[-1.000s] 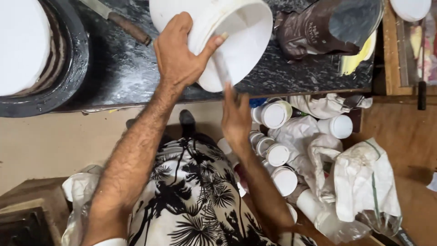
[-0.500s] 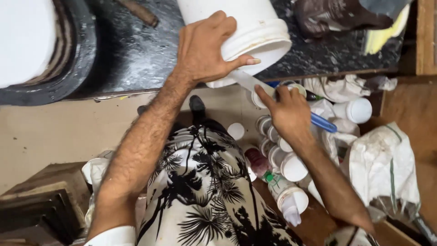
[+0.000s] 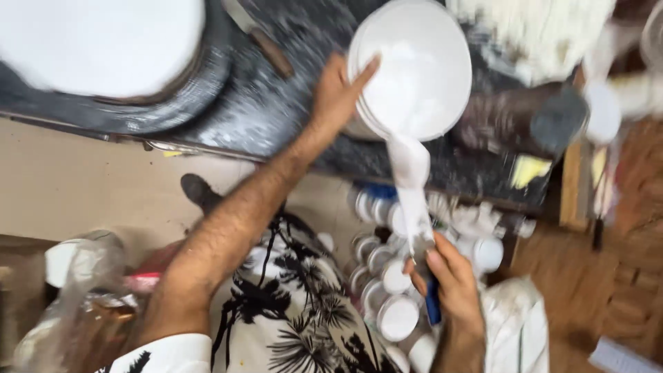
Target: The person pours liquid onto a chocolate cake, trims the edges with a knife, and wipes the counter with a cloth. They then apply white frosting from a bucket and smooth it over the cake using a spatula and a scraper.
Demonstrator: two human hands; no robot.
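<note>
The left grip [image 3: 338, 93] is spread wide and pressed flat against the side of a white bucket [image 3: 414, 69], tipping it over the near edge of the dark tabletop [image 3: 276, 117] so its open mouth faces down and out. Half a second ago the bucket stood more upright with its side showing; now its inside, coated white, is turned to the camera. The right grip [image 3: 452, 290] is closed around a blue-handled knife [image 3: 428, 276], its blade smeared white, and has dropped from just under the rim to lower down, below the tabletop edge. A thick white strip [image 3: 409, 179] hangs from the rim toward that blade. Below it small white-lidded jars [image 3: 397, 314] crowd the floor, beside a white cloth [image 3: 514, 324].
</note>
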